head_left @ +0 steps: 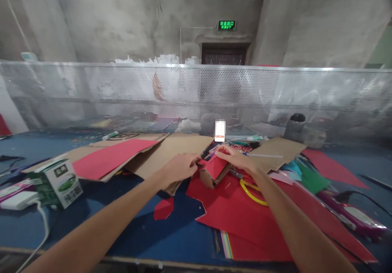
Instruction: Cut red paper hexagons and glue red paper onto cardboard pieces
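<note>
At the middle of the table I hold a small cardboard box [208, 180] with red paper [217, 167] over its top. My left hand [183, 163] is closed at its left side, the fingertips pinching the red paper's edge. Bent over the far right edge, my right hand [232, 157] grips the box with thumb and fingers. Parts of the fingertips are hidden. Below the box lies a large red sheet [232, 207]. Scissors with yellow handles [249, 193] rest on it, right of the box. A red paper scrap [163, 209] lies to the left.
Cardboard sheets [180, 144] and a pink-red sheet [113, 156] lie left and behind. A green-white carton [58, 183] stands at left. On the right are cardboard [275, 152], green paper [310, 177] and a dark bottle [295, 128]. A perforated metal screen [137, 89] borders the back.
</note>
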Demonstrator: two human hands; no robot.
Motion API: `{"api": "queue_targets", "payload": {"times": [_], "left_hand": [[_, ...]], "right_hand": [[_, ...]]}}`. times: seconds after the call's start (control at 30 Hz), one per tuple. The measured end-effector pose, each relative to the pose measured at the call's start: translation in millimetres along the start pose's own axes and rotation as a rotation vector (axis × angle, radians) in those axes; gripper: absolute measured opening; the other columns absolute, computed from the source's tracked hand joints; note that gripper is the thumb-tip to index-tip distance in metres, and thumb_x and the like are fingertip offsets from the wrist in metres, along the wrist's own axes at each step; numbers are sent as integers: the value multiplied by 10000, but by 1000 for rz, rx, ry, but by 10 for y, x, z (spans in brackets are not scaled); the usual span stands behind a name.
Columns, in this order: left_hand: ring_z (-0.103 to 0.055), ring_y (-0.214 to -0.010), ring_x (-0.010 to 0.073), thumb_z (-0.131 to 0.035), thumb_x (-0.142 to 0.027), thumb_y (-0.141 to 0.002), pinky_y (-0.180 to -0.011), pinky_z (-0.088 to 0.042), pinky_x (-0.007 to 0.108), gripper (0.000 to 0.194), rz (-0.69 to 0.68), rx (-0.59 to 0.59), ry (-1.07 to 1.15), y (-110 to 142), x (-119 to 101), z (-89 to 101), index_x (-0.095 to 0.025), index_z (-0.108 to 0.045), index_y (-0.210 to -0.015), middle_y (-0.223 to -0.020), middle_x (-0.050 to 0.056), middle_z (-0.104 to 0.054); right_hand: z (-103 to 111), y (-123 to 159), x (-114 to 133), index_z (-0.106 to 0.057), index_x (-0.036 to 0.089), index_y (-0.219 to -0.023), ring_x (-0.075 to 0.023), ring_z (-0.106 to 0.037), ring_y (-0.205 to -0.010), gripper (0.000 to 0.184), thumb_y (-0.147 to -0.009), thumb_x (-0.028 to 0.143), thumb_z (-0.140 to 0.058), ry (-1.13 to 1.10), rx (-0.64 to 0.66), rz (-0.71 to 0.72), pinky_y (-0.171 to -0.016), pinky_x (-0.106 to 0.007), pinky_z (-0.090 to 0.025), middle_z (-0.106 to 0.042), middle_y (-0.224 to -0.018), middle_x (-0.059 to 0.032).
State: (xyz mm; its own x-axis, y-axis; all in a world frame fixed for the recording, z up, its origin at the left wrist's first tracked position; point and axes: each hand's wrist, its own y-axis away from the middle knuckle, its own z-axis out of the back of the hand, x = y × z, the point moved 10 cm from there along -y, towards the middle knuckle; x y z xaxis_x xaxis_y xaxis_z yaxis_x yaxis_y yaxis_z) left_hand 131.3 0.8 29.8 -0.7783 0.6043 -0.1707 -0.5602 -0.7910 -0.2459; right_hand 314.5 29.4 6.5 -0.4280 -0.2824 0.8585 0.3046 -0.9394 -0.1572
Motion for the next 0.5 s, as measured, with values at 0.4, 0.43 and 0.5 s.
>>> {"api": "queue_targets", "payload": {"times": [0.4, 0.43, 0.5], "left_hand": [[-700, -1135, 327, -398, -254, -952, -954, -521, 427, 419, 372, 55, -283, -51, 1794, 89, -138, -691, -1228, -1258, 189, -733], [-698, -1145, 333, -380, -265, -965, -963, -518, 432, 430, 386, 62, -283, -45, 1854, 77, -129, -685, -1235, -1262, 195, -731], [-691, -1169, 338, -358, -309, -989, -990, -507, 430, 449, 406, 77, -278, -36, 1940, 38, -109, -677, -1233, -1280, 212, -720]], "right_hand": [[525, 11, -199, -605, 253, -911, -216, -587, -787, 154, -847, 362, -518, 122, -181, -162, -664, -290, -429, -632, -819, 6], [597, 43, -224, -620, 256, -914, -225, -595, -796, 163, -844, 361, -518, 125, -182, -174, -676, -302, -442, -643, -833, 0], [751, 127, -254, -659, 266, -926, -249, -610, -868, 195, -844, 368, -514, 146, -198, -195, -737, -335, -472, -675, -905, -15]]}}
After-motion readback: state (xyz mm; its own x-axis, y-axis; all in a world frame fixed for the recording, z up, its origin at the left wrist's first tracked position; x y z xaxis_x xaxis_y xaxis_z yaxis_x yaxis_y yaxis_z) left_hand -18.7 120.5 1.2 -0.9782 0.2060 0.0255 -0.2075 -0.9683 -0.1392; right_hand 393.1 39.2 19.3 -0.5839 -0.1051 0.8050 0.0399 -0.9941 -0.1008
